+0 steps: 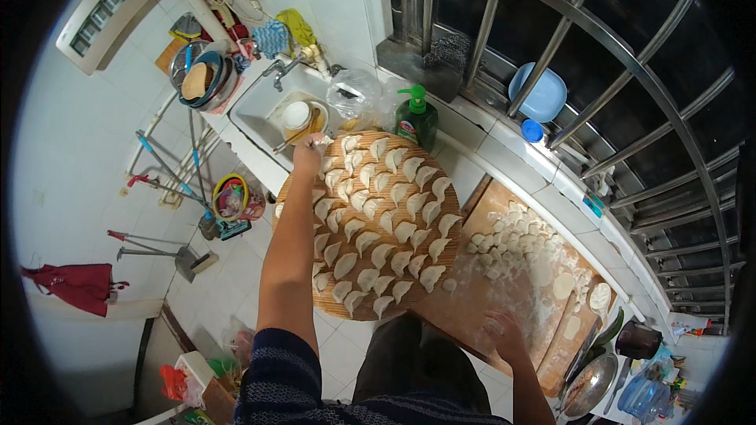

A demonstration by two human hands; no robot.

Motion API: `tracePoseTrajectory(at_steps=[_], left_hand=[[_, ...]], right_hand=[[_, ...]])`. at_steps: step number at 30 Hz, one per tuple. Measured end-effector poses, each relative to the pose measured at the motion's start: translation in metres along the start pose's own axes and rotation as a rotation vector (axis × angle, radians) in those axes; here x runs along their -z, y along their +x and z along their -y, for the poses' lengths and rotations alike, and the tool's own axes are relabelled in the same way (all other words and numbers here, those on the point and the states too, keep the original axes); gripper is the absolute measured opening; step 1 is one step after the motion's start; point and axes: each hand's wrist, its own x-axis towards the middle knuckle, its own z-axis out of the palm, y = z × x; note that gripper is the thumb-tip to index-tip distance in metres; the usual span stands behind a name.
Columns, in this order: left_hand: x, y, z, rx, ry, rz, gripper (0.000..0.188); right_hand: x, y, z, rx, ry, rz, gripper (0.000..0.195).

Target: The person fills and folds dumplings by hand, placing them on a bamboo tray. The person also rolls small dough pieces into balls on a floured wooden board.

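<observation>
My left hand (308,156) reaches to the far left rim of a round slatted tray (378,306), with a white dumpling (322,141) at its fingertips. Rows of pleated dumplings (367,240) cover the tray; my forearm hides some of them. To the right lies a floured wooden board (472,301), partly beneath the tray's edge. Low over the board's near side, my right hand (503,335) has its fingers apart and holds nothing that I can see. Small dough pieces (502,242) crowd the far part of the board, and flat dough wrappers (563,285) lie nearer its right side.
Beyond the tray is a sink (251,107) with bowls (296,115) in it. A green pump bottle (416,121) stands against the tray's far rim. A metal bowl of filling (590,386) sits right of the board. Window bars (567,18) rise along the right.
</observation>
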Motion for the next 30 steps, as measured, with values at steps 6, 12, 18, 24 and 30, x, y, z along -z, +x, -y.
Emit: tracePoseTrajectory(at_steps=[6,12,18,24,30], left_hand=[[-0.009,0.010,0.006,-0.047,0.324,0.139,0.029],[-0.016,0.010,-0.017,0.059,0.242,0.145,0.029],[-0.014,0.030,0.033,-0.158,0.336,0.160,0.022],[-0.018,0.022,0.017,-0.243,0.494,0.111,0.022],[-0.018,0.009,-0.039,-0.308,0.463,-0.012,0.033]], right_hand=[[-0.003,0.007,-0.016,-0.064,0.073,-0.011,0.027],[-0.006,0.004,-0.025,-0.098,0.089,-0.031,0.027],[-0.004,0.002,-0.034,-0.078,0.059,-0.016,0.027],[0.008,-0.021,-0.065,-0.070,0.012,-0.095,0.027],[0.047,-0.001,-0.181,-0.567,0.150,-0.516,0.025]])
